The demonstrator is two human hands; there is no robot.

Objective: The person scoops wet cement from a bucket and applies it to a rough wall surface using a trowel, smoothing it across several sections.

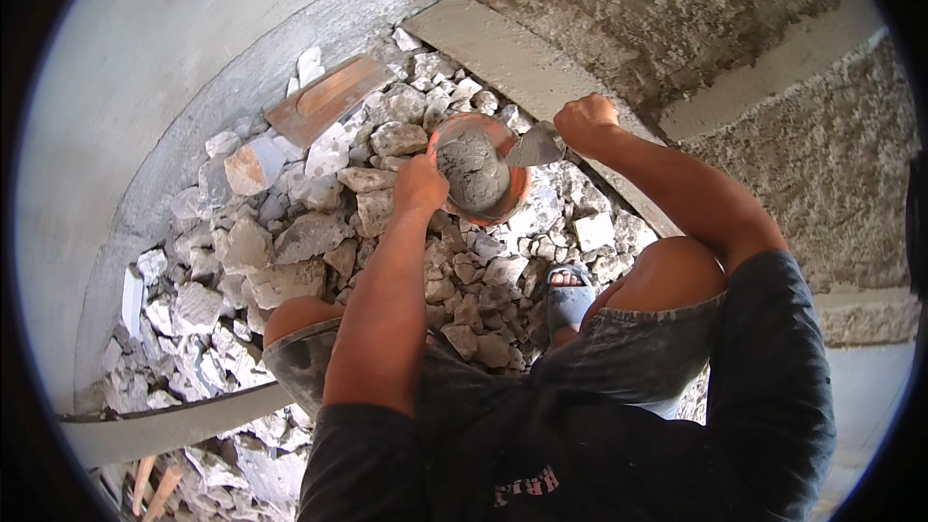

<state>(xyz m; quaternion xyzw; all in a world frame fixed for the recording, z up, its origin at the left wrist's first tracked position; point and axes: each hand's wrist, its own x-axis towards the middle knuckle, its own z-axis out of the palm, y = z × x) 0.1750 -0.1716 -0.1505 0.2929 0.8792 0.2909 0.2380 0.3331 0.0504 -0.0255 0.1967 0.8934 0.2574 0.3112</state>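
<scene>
My left hand (421, 184) is closed on the left rim of a round orange bucket (519, 191) that rests on the rubble. Wet grey mortar (471, 169) fills much of the bucket, and orange inner wall shows at its right and lower side. In my right hand (587, 124), fingers wrapped round its handle, is a trowel (535, 148) smeared with grey mortar. The blade points left, over the bucket's right rim. My fingers hide the trowel's handle.
Broken stones (314, 237) cover the ground. A brown wooden board (327, 100) lies beyond the bucket to the left. Along the right run a smooth mortar strip (522, 53) and a rough wall surface (619, 10). My sandalled foot (568, 298) stands on the stones.
</scene>
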